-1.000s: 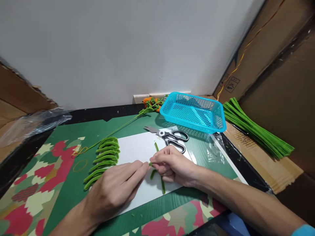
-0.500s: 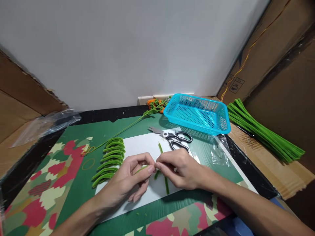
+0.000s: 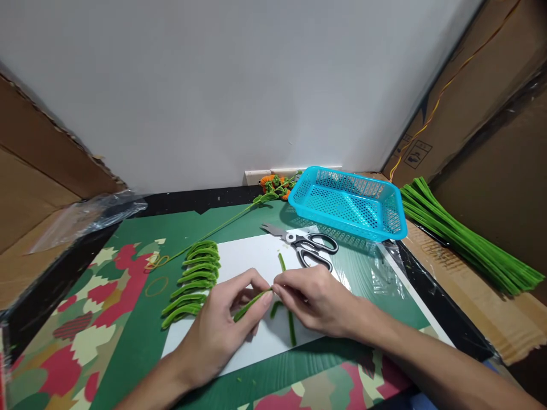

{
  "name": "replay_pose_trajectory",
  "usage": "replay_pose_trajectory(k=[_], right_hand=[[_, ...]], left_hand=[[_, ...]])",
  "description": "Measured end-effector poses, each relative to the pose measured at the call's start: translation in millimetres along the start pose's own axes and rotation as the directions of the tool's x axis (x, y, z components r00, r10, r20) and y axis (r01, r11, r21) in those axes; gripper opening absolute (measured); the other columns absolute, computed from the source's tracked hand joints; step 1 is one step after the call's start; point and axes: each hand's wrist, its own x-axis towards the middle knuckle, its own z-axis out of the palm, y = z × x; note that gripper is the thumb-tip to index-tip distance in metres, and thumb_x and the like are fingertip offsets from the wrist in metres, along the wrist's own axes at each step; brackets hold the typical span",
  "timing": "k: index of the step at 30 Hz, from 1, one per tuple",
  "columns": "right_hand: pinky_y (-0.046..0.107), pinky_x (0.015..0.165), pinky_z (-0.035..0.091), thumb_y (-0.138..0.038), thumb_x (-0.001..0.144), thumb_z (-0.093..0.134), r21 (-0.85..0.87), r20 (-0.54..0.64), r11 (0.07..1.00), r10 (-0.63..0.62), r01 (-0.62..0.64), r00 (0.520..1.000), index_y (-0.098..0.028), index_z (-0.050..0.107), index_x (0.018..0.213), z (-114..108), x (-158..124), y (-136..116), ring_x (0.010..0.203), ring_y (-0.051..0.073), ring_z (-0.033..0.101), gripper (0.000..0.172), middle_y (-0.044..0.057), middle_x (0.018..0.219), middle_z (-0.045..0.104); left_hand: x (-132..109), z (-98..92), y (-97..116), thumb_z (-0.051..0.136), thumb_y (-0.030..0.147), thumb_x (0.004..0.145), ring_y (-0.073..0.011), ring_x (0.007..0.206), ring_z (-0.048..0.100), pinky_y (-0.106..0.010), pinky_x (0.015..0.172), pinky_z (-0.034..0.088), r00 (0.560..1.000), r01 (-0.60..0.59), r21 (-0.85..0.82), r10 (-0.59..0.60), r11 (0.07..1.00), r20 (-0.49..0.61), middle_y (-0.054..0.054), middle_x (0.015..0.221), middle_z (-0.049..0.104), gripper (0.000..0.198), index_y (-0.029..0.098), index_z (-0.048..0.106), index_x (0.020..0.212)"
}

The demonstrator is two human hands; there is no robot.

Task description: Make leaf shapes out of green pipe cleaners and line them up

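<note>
A short green pipe cleaner [image 3: 248, 307] runs between the thumb and forefinger of my left hand [image 3: 226, 319], which is closed on it. At the tip of that piece, my right hand [image 3: 316, 296] pinches with thumb and forefinger, the two hands' fingertips almost meeting. Below them on the white paper [image 3: 239, 356] lie a straight green pipe cleaner [image 3: 292, 330], partly covered by my right hand, and a short bent piece [image 3: 276, 309]. Left of my hands is a row of several folded green pipe cleaner pieces [image 3: 199, 276]. Scissors [image 3: 294, 239] rest just beyond my right hand.
A blue perforated basket [image 3: 348, 225] stands at the back right. Beside it on cardboard lies a bundle of long green pipe cleaners [image 3: 474, 239]. An orange flower with a long green stem [image 3: 228, 218] stretches across the green mat [image 3: 141, 228]. A rubber band [image 3: 156, 286] lies left.
More of the green pipe cleaner shows along my left forefinger, and my left fingers have curled further in. Both hands stay together at its tip. The whole view has shifted slightly.
</note>
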Motion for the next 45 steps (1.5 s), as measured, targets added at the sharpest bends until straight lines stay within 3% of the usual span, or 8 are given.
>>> replay_pose_trajectory(k=[4,10,15,21,27,31,40,45], right_hand=[[0.028,0.052,0.028,-0.016,0.11,0.038,-0.421,-0.011,0.866,-0.303,0.27,0.953,-0.015,0.065,0.093,-1,-5,9,0.056,0.014,0.044,0.031,0.0,0.068,0.057],[0.028,0.053,0.031,-0.015,0.106,0.04,-0.382,-0.034,0.893,-0.272,0.239,0.962,-0.016,0.063,0.09,0,-5,3,0.057,0.014,0.044,0.028,0.001,0.07,0.057],[0.024,0.053,0.031,-0.019,0.099,0.057,0.156,-0.008,0.974,0.169,-0.165,0.986,-0.016,0.067,0.081,-2,0,-8,0.054,0.01,0.042,0.021,-0.004,0.063,0.054],[0.023,0.041,0.023,-0.044,0.094,0.07,0.608,0.443,0.489,0.445,-0.626,0.778,-0.017,0.062,0.075,-6,8,2,0.041,0.008,0.027,0.033,-0.01,0.049,0.04],[0.025,0.061,0.036,-0.024,0.106,0.053,0.069,0.063,0.976,0.201,-0.206,0.977,-0.016,0.068,0.091,-1,-1,3,0.064,0.014,0.052,0.023,0.001,0.074,0.062],[0.029,0.062,0.036,-0.017,0.109,0.042,-0.251,0.028,0.957,-0.144,0.146,0.989,-0.015,0.067,0.101,0,-7,8,0.067,0.018,0.054,0.025,0.005,0.079,0.061],[0.027,0.063,0.037,-0.018,0.108,0.047,-0.149,-0.03,0.987,-0.065,0.06,0.997,-0.017,0.063,0.099,1,-7,3,0.066,0.015,0.054,0.019,0.002,0.078,0.061],[0.024,0.057,0.034,-0.026,0.108,0.051,0.033,-0.035,0.98,0.198,-0.197,0.98,-0.02,0.063,0.086,6,-4,-9,0.059,0.012,0.049,0.025,-0.003,0.07,0.058]], left_hand=[[3,4.6,0,0.05,0.053,0.108,-0.0084,0.039,0.04,-0.019,0.041,0.032,0.947,0.307,-0.417,-0.233,0.855,0.221,0.005,0.052,0.052,0.04,0.02,0.055,0.084],[3,5.0,3,0.059,0.052,0.104,-0.0076,0.034,0.037,-0.018,0.039,0.028,0.963,0.259,-0.371,-0.211,0.892,0.165,0.009,0.046,0.049,0.034,0.021,0.055,0.09],[0,-3.0,8,0.055,0.032,0.107,-0.0116,0.05,0.054,-0.024,0.059,0.045,1.0,-0.025,0.178,0.023,0.984,0.016,0.005,0.058,0.059,0.022,0.021,0.062,0.089],[-2,-2.5,-9,0.05,0.005,0.101,-0.0169,0.064,0.057,-0.03,0.061,0.039,0.844,-0.501,0.609,0.502,0.615,0.188,-0.003,0.076,0.063,0.023,0.018,0.068,0.094],[0,6.4,2,0.054,0.037,0.107,-0.0138,0.065,0.061,-0.024,0.061,0.045,0.999,-0.006,0.072,0.01,0.997,-0.05,0.0,0.076,0.065,0.026,0.02,0.069,0.094],[5,8.7,3,0.058,0.054,0.103,-0.0062,0.038,0.033,-0.02,0.037,0.02,0.968,0.251,-0.418,-0.234,0.873,0.092,0.009,0.056,0.041,0.04,0.02,0.058,0.081],[4,9.8,-8,0.064,0.054,0.101,-0.004,0.039,0.021,-0.016,0.037,0.012,0.967,0.255,-0.503,-0.214,0.826,0.138,0.014,0.053,0.029,0.034,0.022,0.057,0.094],[5,7.9,-1,0.07,0.051,0.098,-0.0037,0.033,0.036,-0.013,0.034,0.018,0.977,0.213,-0.444,-0.198,0.871,0.079,0.013,0.048,0.039,0.033,0.021,0.057,0.092]])
